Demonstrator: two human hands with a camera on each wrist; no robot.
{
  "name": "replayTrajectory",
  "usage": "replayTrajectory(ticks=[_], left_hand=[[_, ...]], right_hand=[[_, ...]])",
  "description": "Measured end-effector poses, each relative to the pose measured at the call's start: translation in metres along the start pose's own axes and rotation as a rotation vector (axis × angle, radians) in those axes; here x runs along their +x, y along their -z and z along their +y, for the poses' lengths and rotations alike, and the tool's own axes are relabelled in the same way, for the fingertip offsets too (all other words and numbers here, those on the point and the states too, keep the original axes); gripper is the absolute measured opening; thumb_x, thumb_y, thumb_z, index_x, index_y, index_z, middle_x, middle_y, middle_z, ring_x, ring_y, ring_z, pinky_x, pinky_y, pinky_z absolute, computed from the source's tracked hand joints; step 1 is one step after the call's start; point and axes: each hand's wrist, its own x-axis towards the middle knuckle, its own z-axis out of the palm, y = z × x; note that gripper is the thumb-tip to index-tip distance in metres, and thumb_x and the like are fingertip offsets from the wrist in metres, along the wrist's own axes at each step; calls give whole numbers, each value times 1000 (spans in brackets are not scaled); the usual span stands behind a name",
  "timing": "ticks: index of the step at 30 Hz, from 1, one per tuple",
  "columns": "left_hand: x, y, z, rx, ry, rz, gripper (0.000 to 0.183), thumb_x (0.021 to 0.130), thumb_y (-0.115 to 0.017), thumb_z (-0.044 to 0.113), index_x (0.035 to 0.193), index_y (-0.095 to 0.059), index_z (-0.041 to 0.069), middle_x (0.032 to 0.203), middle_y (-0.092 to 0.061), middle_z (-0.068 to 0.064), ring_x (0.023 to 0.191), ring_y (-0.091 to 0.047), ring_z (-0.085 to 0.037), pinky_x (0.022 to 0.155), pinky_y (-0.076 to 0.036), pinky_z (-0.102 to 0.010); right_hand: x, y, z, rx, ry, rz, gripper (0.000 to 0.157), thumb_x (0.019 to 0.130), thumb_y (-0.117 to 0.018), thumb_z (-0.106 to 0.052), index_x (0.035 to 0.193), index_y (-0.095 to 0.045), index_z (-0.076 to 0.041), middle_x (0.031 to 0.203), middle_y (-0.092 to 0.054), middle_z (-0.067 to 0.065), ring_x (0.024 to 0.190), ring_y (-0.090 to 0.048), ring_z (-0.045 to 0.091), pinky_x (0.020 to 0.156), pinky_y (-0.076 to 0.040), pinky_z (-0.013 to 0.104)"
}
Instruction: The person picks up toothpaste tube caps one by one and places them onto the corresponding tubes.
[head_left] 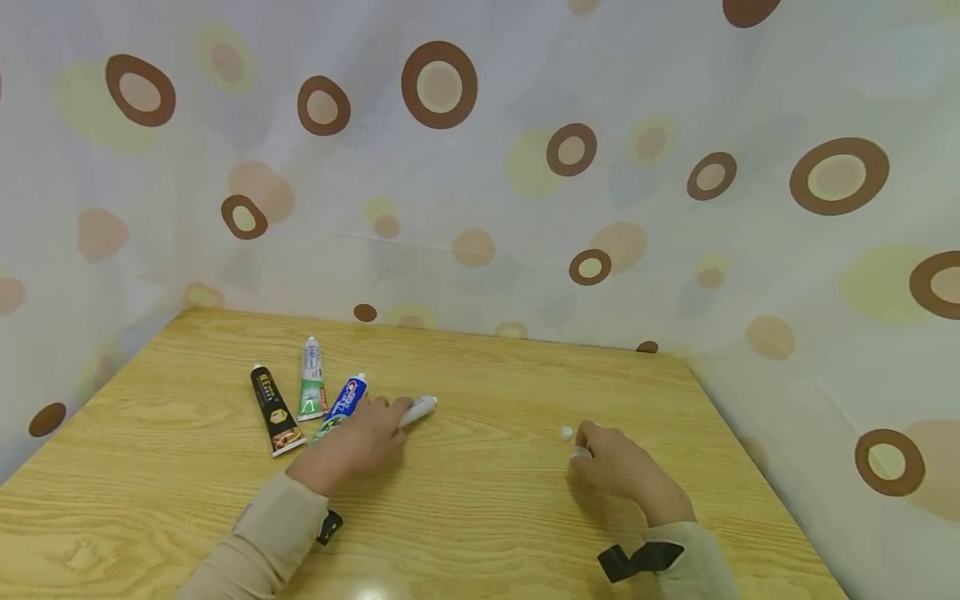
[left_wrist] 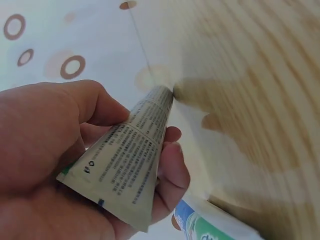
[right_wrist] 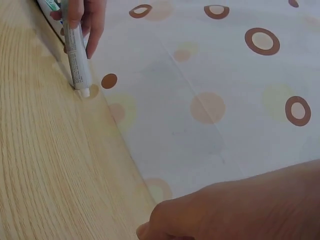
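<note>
My left hand [head_left: 363, 446] grips a toothpaste tube [head_left: 418, 410] by its body, low over the table. In the left wrist view small print covers the pale back of the tube [left_wrist: 130, 155], with thumb and fingers on either side. Its capless-looking white nozzle end [right_wrist: 85, 92] points away from the hand in the right wrist view. To the right, my right hand [head_left: 626, 473] is down by the tabletop, fingers curled, with a small white cap [head_left: 581, 452] at the fingertips. Another white cap [head_left: 566, 433] lies just beside it. The right wrist view hides those fingertips.
Left of the left hand lie a black toothpaste tube [head_left: 276, 408], a white and green tube [head_left: 312, 379] and a blue tube [head_left: 348, 397], the last partly behind the hand. A spotted curtain [head_left: 480, 192] borders the wooden table [head_left: 480, 517] at the back and sides.
</note>
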Motion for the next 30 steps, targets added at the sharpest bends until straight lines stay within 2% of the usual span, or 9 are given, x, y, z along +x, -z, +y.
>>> replayTrajectory(ticks=[4, 9, 12, 17, 25, 30], left_hand=[[3, 3, -3, -6, -35, 46, 38, 101, -51, 9, 138, -51, 1, 107, -64, -22, 92, -60, -28, 82, -52, -47], [11, 7, -6, -86, -43, 107, 35, 101, -55, 10, 135, -56, 5, 112, -68, -19, 91, -63, -23, 80, -53, -43], [15, 10, -7, -117, -37, 105, 34, 100, -59, 12, 134, -58, 8, 112, -68, -16, 91, -62, -21, 81, -52, -42], [17, 16, -5, -140, -68, 107, 35, 96, -66, 15, 130, -64, 9, 113, -71, -10, 86, -59, -16, 77, -49, -37], [20, 22, -2, -215, -74, 207, 29, 91, -73, 20, 119, -74, 14, 105, -75, -8, 63, -50, -9, 55, -42, -23], [21, 26, 0, -272, -96, 260, 21, 89, -75, 18, 110, -78, 14, 101, -77, -9, 59, -49, -8, 52, -40, -22]], right_hand=[[3, 1, -4, 2, 15, 28, 10, 90, -53, -7, 98, -58, -5, 82, -59, 3, 68, -49, 17, 63, -41, 32], [9, 1, -9, 35, 20, 66, 13, 94, -53, -9, 104, -60, -5, 91, -63, 6, 71, -51, 17, 66, -43, 33], [15, 1, -10, 50, 18, 92, 13, 96, -56, -12, 107, -59, -5, 92, -63, 6, 71, -52, 16, 66, -44, 32], [23, -2, -9, 76, 34, 149, 17, 98, -58, -13, 110, -61, -1, 95, -66, 9, 74, -54, 17, 67, -46, 33], [30, -7, -9, 49, 99, 233, 24, 96, -58, -7, 115, -66, 5, 111, -68, 19, 92, -63, 26, 78, -54, 43], [33, -9, -11, 66, 101, 235, 26, 96, -56, -7, 117, -66, 5, 114, -67, 19, 94, -62, 27, 81, -53, 45]])
